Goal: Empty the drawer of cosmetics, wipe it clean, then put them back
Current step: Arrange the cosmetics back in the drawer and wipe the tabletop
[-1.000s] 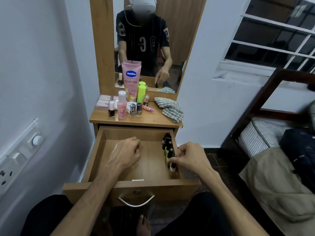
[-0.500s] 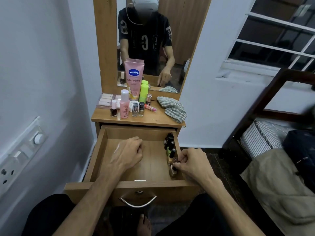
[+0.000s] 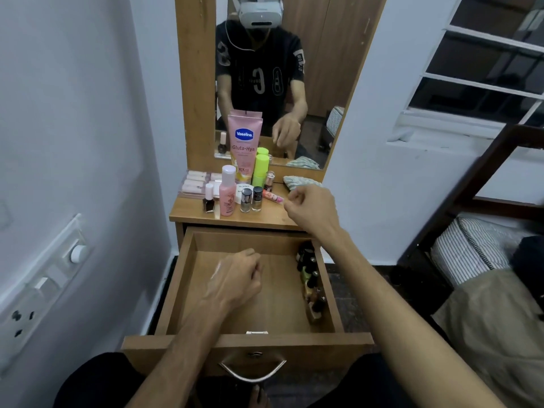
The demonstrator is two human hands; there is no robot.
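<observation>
Your right hand [image 3: 312, 209] has left the row of small bottles [image 3: 310, 278] along the drawer's [image 3: 182, 287] three o'clock wall and now hangs over the tabletop [image 3: 232, 220] at twelve o'clock, fingers loosely curled, empty as far as I can tell. That bottle looks placed; the restocking continues. Your left hand [image 3: 235, 279] stays inside the drawer, fingers curled, apparently holding nothing.

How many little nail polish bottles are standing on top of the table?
3. A dark nail polish bottle with a white cap stands left of the pink bottle; two black-capped nail polish bottles stand right of it. Others may hide behind.
</observation>
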